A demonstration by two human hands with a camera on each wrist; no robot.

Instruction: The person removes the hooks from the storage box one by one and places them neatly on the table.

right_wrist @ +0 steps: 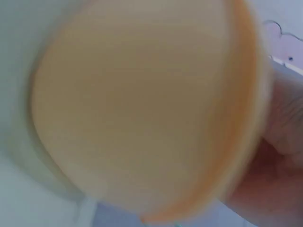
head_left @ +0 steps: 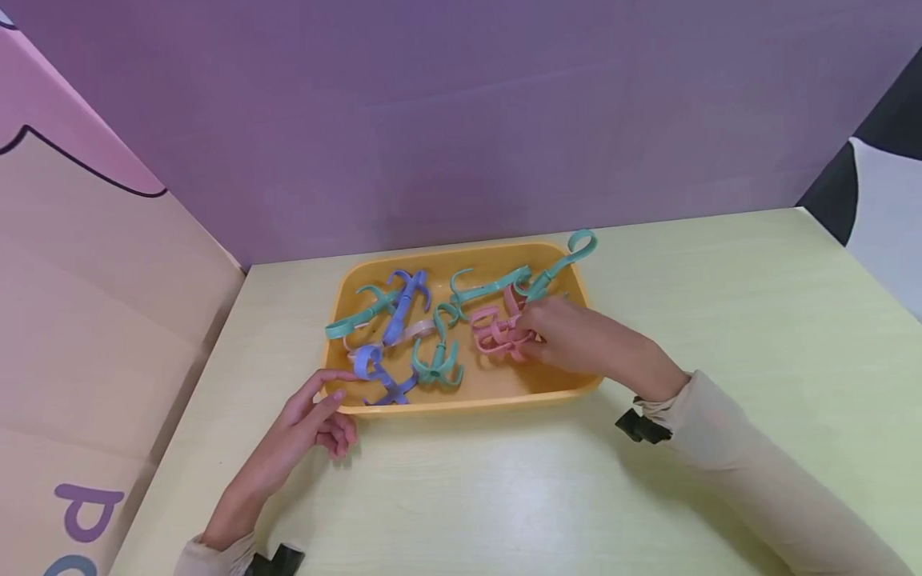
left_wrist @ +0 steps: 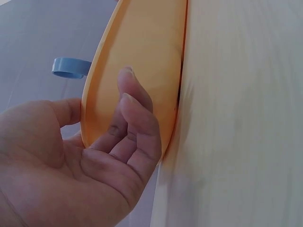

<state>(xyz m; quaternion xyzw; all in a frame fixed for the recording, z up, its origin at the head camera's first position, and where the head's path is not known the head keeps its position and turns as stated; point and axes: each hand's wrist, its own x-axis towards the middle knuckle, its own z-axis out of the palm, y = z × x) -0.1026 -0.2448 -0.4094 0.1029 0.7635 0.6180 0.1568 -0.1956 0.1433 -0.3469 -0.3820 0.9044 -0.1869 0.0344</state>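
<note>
A yellow tray (head_left: 497, 398) sits on the table with several plastic claw hooks in it. My right hand (head_left: 572, 336) reaches over its right side and grips a pink claw hook (head_left: 497, 330) in a tangled pink cluster; the fingertips are partly hidden. Just behind that hand, a teal claw hook (head_left: 555, 272) leans across the back right rim. At the front left corner, my left hand (head_left: 306, 420) rests index finger and thumb on the rim, its other fingers loosely bent outside the wall. A purple claw hook (head_left: 389, 388) lies nearest to it. The right wrist view is blurred.
More teal hooks (head_left: 438, 364) and another purple hook (head_left: 406, 308) lie in the tray's left and middle. A purple wall panel (head_left: 461, 128) stands behind the pale table (head_left: 475, 488). A pink and beige panel (head_left: 86, 264) borders the left side.
</note>
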